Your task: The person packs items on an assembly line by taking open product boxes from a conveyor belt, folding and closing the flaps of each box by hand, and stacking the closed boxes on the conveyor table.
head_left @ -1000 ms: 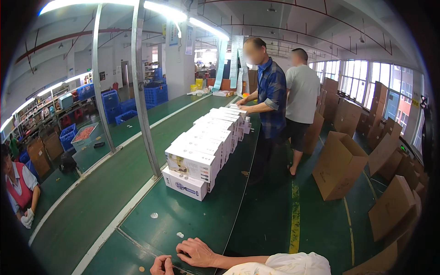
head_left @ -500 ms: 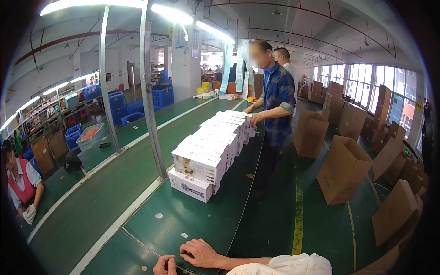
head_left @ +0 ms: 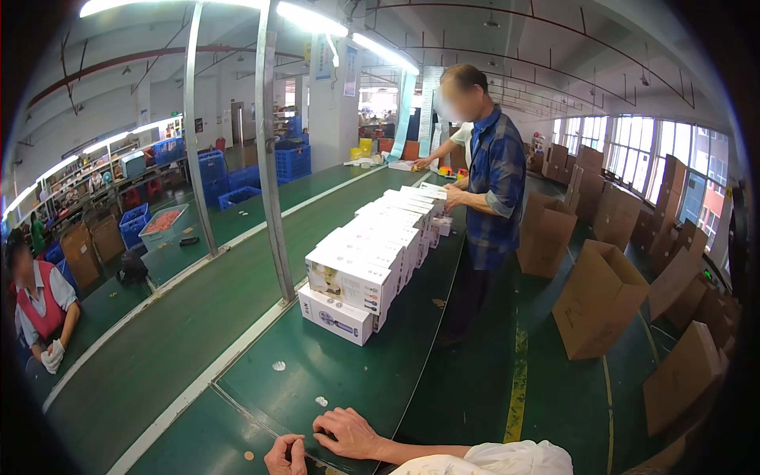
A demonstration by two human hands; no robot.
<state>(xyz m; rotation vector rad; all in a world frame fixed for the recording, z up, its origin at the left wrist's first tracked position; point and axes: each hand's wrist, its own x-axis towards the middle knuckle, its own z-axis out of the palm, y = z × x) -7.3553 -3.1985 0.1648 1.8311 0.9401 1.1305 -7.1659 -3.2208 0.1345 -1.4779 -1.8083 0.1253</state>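
My left hand (head_left: pixel 286 457) rests at the near edge of the green table (head_left: pixel 261 380), its fingers curled in and nothing visible in them. Just to its right, my right hand (head_left: pixel 348 434) lies palm down on the table, fingers apart and a little bent. Neither touches the boxes. Farther up the table stands a long stack of white printed cartons (head_left: pixel 352 273), in at least two layers. Small pale scraps (head_left: pixel 321 401) lie between my hands and the stack.
A co-worker in a blue checked shirt (head_left: pixel 496 166) stands at the stack's far right end. Tall open brown cardboard boxes (head_left: pixel 599 301) stand on the floor to the right. A metal post (head_left: pixel 273 174) rises beside the stack. Another person in a red vest (head_left: pixel 49 305) sits at left.
The co-worker in the checked shirt has straightened and turned slightly. Behind, another person's arm now reaches left over the far table. The view has shifted slightly; my hands stay in place.
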